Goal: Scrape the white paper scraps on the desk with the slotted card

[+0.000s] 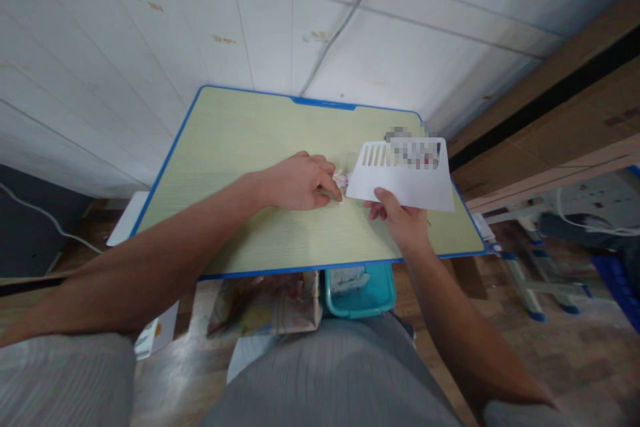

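Observation:
My right hand [403,219] is closed on the lower edge of a white slotted card [400,187], thumb on top. The card is tilted above the right part of the table, with a row of cut-out slots along its far edge. My left hand [304,181] rests palm down near the table's middle, its fingers bent and the index finger apart from the thumb. By its fingertips lies a small pale pink and white piece [341,178], too small to make out, close to the card's left edge. A blurred patch covers part of the slots and what lies behind them.
The pale yellow-green table [240,133] has a blue rim and stands against a white panelled wall [270,33]. Below its front edge are a turquoise bin [363,307] and a bag [297,310]. Large cardboard boxes [560,93] stand at the right.

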Motion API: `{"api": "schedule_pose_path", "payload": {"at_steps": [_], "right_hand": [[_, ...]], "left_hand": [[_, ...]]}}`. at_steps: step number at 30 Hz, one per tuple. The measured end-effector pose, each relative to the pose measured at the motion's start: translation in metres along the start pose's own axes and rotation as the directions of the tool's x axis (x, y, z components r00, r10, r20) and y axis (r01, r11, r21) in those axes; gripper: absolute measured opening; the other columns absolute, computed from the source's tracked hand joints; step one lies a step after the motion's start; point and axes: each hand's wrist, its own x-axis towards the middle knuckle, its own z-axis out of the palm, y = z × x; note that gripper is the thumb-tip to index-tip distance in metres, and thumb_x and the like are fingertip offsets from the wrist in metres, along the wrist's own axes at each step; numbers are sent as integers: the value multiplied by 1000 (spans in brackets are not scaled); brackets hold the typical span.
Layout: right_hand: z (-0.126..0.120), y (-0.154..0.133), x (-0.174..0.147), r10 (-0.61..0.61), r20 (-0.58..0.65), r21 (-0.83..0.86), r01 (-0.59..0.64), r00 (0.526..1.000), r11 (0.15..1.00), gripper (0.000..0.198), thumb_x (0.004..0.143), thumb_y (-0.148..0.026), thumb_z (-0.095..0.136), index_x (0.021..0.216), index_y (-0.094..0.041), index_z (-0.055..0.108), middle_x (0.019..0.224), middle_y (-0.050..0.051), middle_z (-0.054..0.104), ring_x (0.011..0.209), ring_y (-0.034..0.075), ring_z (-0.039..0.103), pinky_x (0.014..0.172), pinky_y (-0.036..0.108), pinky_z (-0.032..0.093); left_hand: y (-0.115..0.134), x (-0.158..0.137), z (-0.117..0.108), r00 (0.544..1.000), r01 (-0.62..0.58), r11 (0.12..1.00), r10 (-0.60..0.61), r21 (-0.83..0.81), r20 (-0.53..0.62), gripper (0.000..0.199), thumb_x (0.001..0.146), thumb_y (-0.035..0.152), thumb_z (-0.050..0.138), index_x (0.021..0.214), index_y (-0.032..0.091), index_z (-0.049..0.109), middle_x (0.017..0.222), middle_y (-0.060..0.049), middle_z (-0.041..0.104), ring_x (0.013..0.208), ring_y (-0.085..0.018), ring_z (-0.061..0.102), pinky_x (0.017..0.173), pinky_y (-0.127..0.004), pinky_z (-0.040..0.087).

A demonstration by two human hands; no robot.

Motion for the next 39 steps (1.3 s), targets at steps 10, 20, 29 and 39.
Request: {"api": "schedule_pose_path", "payload": {"at_steps": [10, 20, 29, 39], "right_hand": [[1, -2, 0, -19, 22, -92, 21, 1000, 996, 30, 98, -50, 74, 78, -27, 73, 72, 5, 81, 58, 21, 67, 74, 39, 63], [-1, 0, 1, -23, -2, -60, 22, 1000, 998, 37, 101, -55, 74, 76, -27, 73, 73, 6, 83, 59, 22, 70, 75, 40, 62], [-1, -6, -1, -19, 40, -86, 22, 999, 996, 31, 98, -55, 76, 83, -27, 74, 72, 3, 82, 58, 22, 70, 81, 42, 66], [-3, -5, -4, 8, -26, -6, -9, 1000, 1000, 42, 95, -63, 78, 76, -27, 72, 75, 7, 83, 57, 21, 68, 63, 38, 60]], "left_hand": [[4, 1, 0, 999, 5, 1000, -4, -26, 33, 31, 104, 27, 75, 120, 42, 97, 122, -1, 88, 121, -25, 75, 100, -36, 49], [0, 0, 2, 999, -39, 995, 40, -93, 10, 31, 104, 24, 75, 117, 41, 98, 118, 1, 91, 115, -23, 77, 99, -34, 53], [-1, 0, 2, 999, -41, 992, 43, -119, 12, 30, 103, 24, 78, 117, 41, 98, 117, 1, 91, 112, -23, 78, 97, -34, 53], [-13, 3, 8, 988, 33, 984, -58, -175, -142, 31, 102, 22, 72, 118, 30, 98, 105, -5, 85, 100, -22, 78, 96, -33, 59]]}}
